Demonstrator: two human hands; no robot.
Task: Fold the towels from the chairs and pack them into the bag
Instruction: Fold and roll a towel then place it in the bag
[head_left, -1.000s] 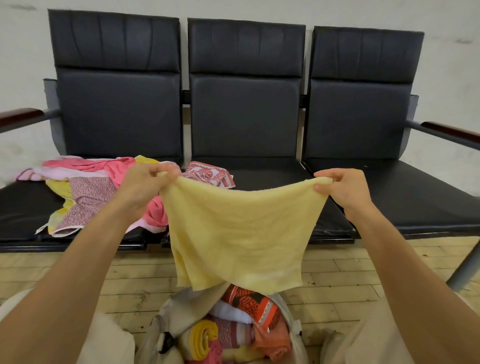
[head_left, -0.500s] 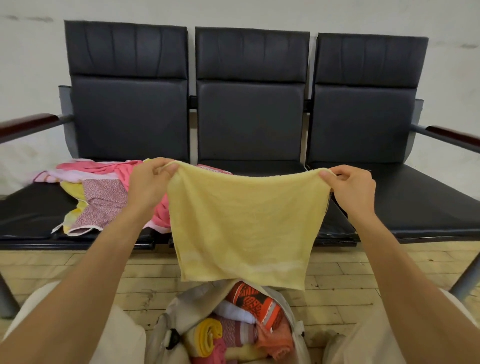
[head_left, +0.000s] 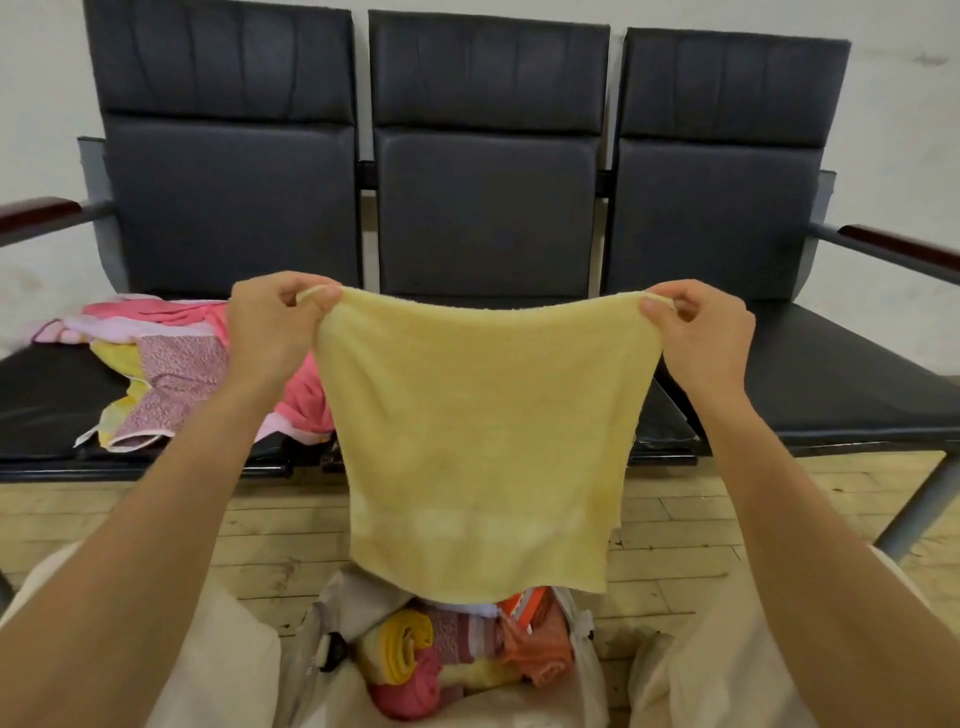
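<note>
At twelve o'clock, a row of three chairs (head_left: 488, 208) against the wall (head_left: 904, 119), standing on the floor (head_left: 675, 530). At nine o'clock, on the left seat, a pile of towels (head_left: 171, 374), spilling toward the middle seat. At centre, in front of the chairs, the held towel (head_left: 483, 431), hanging between the left hand (head_left: 270, 327) at ten o'clock and the right hand (head_left: 701, 338) at two o'clock, each pinching a top corner. At six o'clock, on the floor beneath the held towel's lower edge, the bag (head_left: 589, 670), with rolled towels (head_left: 415, 654) inside. At the row's far ends, the left armrest (head_left: 36, 213) at nine o'clock, the right armrest (head_left: 898, 249) at three o'clock.
</note>
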